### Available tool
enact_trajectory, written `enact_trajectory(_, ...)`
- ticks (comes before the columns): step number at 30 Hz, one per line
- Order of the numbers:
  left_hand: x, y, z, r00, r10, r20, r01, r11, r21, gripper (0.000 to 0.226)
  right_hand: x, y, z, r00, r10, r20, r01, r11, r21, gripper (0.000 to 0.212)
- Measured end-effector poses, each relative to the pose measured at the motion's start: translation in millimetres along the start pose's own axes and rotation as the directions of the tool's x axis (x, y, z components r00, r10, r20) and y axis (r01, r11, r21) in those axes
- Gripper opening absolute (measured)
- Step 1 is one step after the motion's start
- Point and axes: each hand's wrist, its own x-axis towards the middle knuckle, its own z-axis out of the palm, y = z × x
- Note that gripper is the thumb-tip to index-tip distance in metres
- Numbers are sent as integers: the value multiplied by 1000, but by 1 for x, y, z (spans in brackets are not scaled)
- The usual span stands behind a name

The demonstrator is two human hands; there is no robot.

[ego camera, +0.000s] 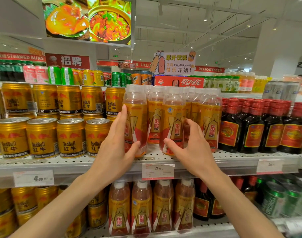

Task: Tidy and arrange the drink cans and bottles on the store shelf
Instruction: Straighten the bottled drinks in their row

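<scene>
Several orange-labelled drink bottles with clear caps stand in a row on the white perforated shelf (232, 158). My left hand (115, 143) wraps the leftmost bottle (135, 115) at its lower half, thumb in front and fingers on its left side. My right hand (192, 146) curls around the lower part of another front bottle (173, 117), thumb across its label. Both bottles stand upright at the shelf's front edge. Gold Red Bull cans (70, 137) are stacked in two tiers to the left.
Dark bottles with red caps (251, 127) fill the shelf to the right. Price tags (158, 170) hang on the shelf edge. The lower shelf holds more orange bottles (141, 206), gold cans and green cans (273, 201). Mixed cans line the top shelf (88, 77).
</scene>
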Motion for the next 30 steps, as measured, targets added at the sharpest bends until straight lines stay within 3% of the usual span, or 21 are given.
enact_trajectory(5, 3, 2, 4, 997, -27, -69, 31, 997, 69, 114, 1, -4, 0, 998, -3, 69, -5, 993, 121, 85)
enact_trajectory(8, 3, -2, 8, 998, 20, -61, -11, 989, 148, 103, 3, -6, 4, 997, -20, 78, 10, 992, 128, 87)
enact_trajectory(13, 2, -3, 5, 1000, -1, -21, 1, 1000, 15, 95, 10, 2, 0, 979, -32, 200, -5, 984, 180, 79)
enact_trajectory(19, 4, -4, 20, 995, 11, -100, -7, 999, 40, 97, 11, 0, 13, 991, -48, 123, 25, 983, 184, 72)
enact_trajectory(28, 2, 1, 21, 996, -52, -77, 50, 999, -18, 101, 0, 1, 9, 994, -83, 74, 74, 990, 122, 78)
enact_trajectory(30, 5, 4, 21, 994, -90, -61, 87, 995, -53, 105, -4, 7, 2, 993, -114, -32, 116, 990, 76, 69)
